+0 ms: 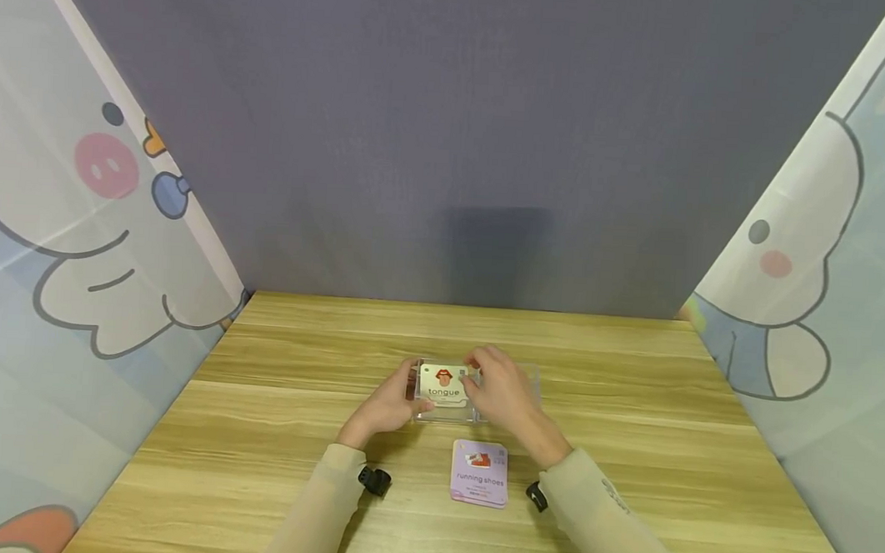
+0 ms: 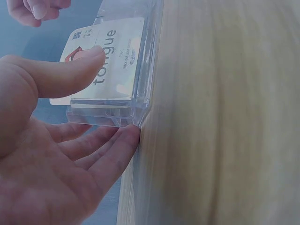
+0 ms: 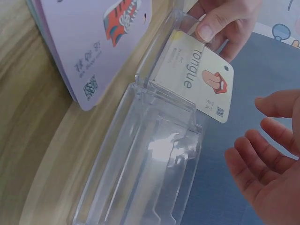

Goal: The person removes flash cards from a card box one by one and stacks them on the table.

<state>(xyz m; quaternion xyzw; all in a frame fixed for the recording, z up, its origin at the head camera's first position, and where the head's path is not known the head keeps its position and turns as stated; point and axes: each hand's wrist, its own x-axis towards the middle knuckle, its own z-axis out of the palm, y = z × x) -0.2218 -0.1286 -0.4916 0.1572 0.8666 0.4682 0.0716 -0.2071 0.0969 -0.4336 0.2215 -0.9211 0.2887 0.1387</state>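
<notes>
A clear plastic box [image 3: 140, 154] lies on the table, its two halves side by side. In the left half sits a pale card [image 1: 444, 393] with a red-lipped mouth and the word "tongue"; whether others lie beneath it cannot be told. My left hand [image 1: 391, 401] holds the box's left end, thumb over the card and fingers against the end wall. My right hand [image 1: 507, 394] hovers over the middle of the box. In the right wrist view, the right hand's fingers [image 3: 255, 161] are loosely bent, apart from the card, with nothing between them.
Nearer to me than the box lies a stack of purple cards [image 1: 479, 476], the top one reading "running shoes". The wood-grain table [image 1: 295, 369] meets a dark grey back wall [image 1: 388, 165]. Cartoon-printed sheets [image 1: 19, 329] flank it.
</notes>
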